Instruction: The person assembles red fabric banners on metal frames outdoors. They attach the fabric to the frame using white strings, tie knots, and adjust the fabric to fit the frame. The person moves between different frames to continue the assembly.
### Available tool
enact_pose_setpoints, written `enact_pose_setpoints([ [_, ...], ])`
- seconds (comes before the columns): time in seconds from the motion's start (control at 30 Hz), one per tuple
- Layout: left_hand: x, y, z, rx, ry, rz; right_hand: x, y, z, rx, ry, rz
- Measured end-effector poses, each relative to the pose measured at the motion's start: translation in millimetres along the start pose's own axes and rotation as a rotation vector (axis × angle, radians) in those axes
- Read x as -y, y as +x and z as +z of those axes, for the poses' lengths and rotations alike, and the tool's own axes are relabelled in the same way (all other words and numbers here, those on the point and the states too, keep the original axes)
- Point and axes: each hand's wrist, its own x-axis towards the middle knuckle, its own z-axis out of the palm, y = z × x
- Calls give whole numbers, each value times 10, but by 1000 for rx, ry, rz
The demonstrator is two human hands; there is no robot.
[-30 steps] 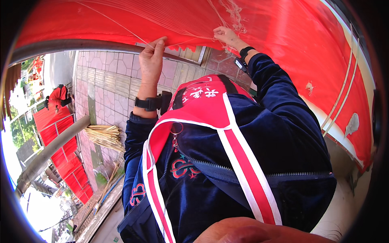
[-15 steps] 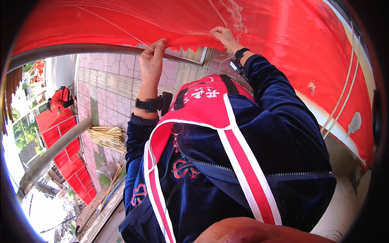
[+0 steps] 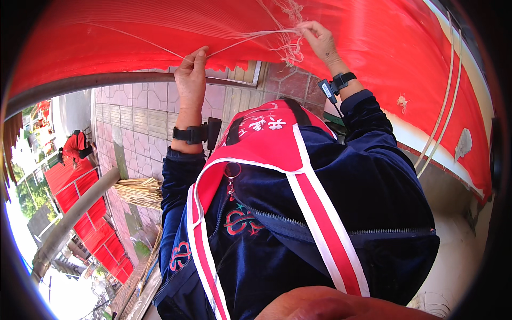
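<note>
Overhead, the left hand (image 3: 191, 74) pinches a thin pale thread (image 3: 240, 44) against the lower edge of the broad red sheet (image 3: 133, 37), fingers closed together on it. That thread stretches right to the right hand (image 3: 318, 41), whose fingertips clamp it beside a frayed pale tangle (image 3: 290, 45). Black wristbands (image 3: 194, 133) circle both wrists.

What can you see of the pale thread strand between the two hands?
The pale thread strand is thin, whitish and string-like, and looks pulled taut. It runs slightly upward from the left hand to the right hand; both pinch it. A frayed tuft hangs near the right hand. It lies against the red sheet, and another fine line continues up-left.
</note>
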Motion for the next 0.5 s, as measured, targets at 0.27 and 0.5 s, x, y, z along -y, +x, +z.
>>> enact_pose_setpoints([
  [0.27, -42, 14, 120, 5, 25, 0, -275, -428, 11, 3, 277, 265],
  [0.5, -61, 15, 152, 2, 50, 0, -114, -342, -157, -46, 787, 304],
])
